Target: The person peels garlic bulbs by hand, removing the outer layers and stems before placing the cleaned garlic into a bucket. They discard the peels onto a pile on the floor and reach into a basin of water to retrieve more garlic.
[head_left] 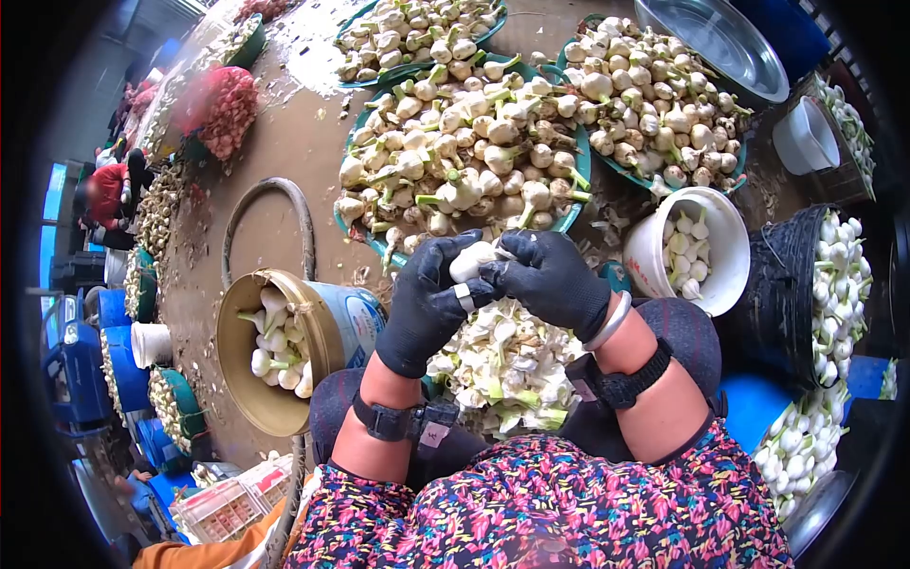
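From where I stand, the person has one garlic bulb [471, 263] in both gloved hands, up over the near rim of the big middle basin [584, 168] and the far edge of the heap of peelings [507, 365] between the knees. The left hand [431, 305] has its fingers bent in around the bulb's left and lower sides, hardly open at all; the right hand [553, 277] grips its right end, thumb and fingertips close together. The bulb looks white, rounded and fairly smooth, its right end partly hidden by the fingers. Beyond the hands, that basin is piled with browner, stemmed bulbs. A tipped bucket [235, 379] to the left and a white bucket [732, 251] to the right both hold cleaner, whiter ones.
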{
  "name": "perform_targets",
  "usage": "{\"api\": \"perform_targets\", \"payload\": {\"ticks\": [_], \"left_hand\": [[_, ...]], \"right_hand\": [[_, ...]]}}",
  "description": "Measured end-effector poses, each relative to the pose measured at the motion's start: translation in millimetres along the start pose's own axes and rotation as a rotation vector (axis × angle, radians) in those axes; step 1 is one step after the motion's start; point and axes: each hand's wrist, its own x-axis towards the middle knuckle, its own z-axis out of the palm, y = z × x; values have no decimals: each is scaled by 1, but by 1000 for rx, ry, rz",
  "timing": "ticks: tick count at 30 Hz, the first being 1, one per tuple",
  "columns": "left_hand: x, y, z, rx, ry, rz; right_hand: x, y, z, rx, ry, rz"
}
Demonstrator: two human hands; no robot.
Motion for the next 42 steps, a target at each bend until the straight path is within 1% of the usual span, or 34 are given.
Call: {"api": "perform_targets", "payload": {"ticks": [1,2,4,5,7,8,9,10,11,12,14,15,16,17,18,19,20,22,24,26,27,28,30,31,32,33,34,35,36,37,38,40,41,42], "left_hand": [[-1,5,1,-229,-15,-133],[-1,8,-1,-230,-13,-132],[1,11,-7,-480,-54,-322],[0,5,-10,-600,-84,-273],[0,0,-14,-634,-82,-222],[1,1,-16,-672,-81,-169],[4,4,-15,-802,-84,-178],[4,5,-15,-802,-82,-175],[5,6,-15,-858,-73,-158],[5,6,-15,-913,-65,-142],[3,5,-17,-867,-62,-140],[3,7,-14,-772,-18,-154],[3,8,-11,-679,24,-170],[3,7,-9,-504,42,-145],[3,6,-8,-506,42,-147],[3,7,-7,-378,20,-134],[4,8,-6,-250,-3,-118],[4,4,-8,-244,-22,-171],[4,-1,-7,-220,-49,-132],[3,3,-5,-261,-55,-164],[4,1,-5,-240,-73,-155],[4,0,-6,-219,-90,-147],[3,3,-5,-201,-101,-172],[3,5,-5,-184,-111,-197],[2,8,-4,-184,-111,-196],[2,11,-2,-277,-119,-199],[1,13,0,-370,-127,-202],[1,15,1,-368,-128,-202],[1,16,2,-495,-117,-234],[1,18,1,-621,-102,-262],[0,18,0,-618,-98,-258],[-5,18,-2,-540,-166,-209],[-7,17,-5,-533,-157,-189],[-4,11,-10,-307,-152,-87]], "right_hand": [[-1,-3,1,33,16,-36],[-3,-8,0,31,13,-36],[-6,-21,-3,168,-28,148],[-6,-24,-3,220,28,181],[-7,-28,-8,377,129,239],[-6,-24,-10,378,128,236],[-3,-16,-11,342,286,224],[-1,-7,-12,304,443,213],[-1,-1,-16,202,451,238],[-1,5,-16,202,450,237],[1,-1,-13,116,-19,425],[-5,-5,-11,-8,-95,316],[-4,-4,-8,-6,-91,321],[-2,-2,-6,-128,42,233],[0,2,-6,-248,173,142],[1,-1,-6,-123,202,129],[-1,-6,-6,-122,205,131],[-7,-21,-2,186,123,82],[-7,-21,1,286,120,19],[-6,-23,-4,-349,146,-218],[-5,-18,-3,-427,181,-379],[-5,-18,-2,-426,181,-379],[-6,-18,1,-642,242,-427],[-5,-21,0,-642,243,-427],[-4,-25,-2,-590,235,-309],[-3,-27,-3,-537,227,-192],[-2,-25,-3,-536,228,-192],[-2,-21,-3,-544,330,-97],[-1,-20,-3,-551,430,-4],[-1,-22,-3,-581,404,39],[1,-18,-4,-579,403,33],[3,-7,-5,-511,589,83],[2,-12,-14,-585,500,150],[0,-11,-15,-586,503,150]]}}
